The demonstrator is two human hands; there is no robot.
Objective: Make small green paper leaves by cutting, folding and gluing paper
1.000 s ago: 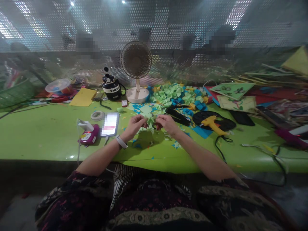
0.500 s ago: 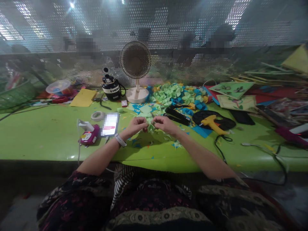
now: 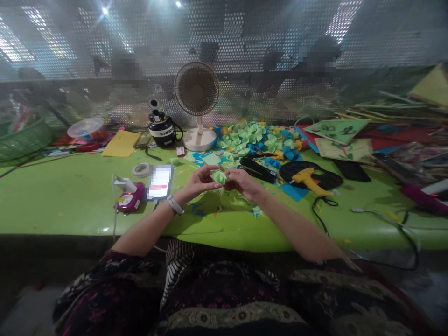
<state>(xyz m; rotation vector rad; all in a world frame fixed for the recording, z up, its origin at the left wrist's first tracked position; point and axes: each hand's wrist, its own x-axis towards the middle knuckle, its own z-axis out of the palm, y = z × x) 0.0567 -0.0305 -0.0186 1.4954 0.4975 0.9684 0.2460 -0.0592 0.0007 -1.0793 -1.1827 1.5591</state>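
Note:
A small light green paper flower (image 3: 219,177) is held between my two hands above the table. My left hand (image 3: 201,181) grips its left side, thumb below and fingers above. On its right side, my right hand (image 3: 241,181) has its fingers closed on the edge; some fingertips are hidden. Just behind my hands lie flat pale green and blue paper pieces (image 3: 212,159). A heap of folded green, blue and yellow paper flowers (image 3: 250,135) rises farther back. Right of my right hand rests a black stapler (image 3: 259,169).
A white fan (image 3: 199,138) and a black bottle (image 3: 163,130) stand at the back. A lit phone (image 3: 160,181), tape roll (image 3: 142,170) and purple power strip (image 3: 130,198) lie left. A yellow glue gun (image 3: 310,181) with a cord lies right. Paper scraps (image 3: 257,211) litter the front.
The paper flower has turned in my hands, so its folded petals now face up. My left fingers have opened wider around it, and my right hand has shifted slightly right.

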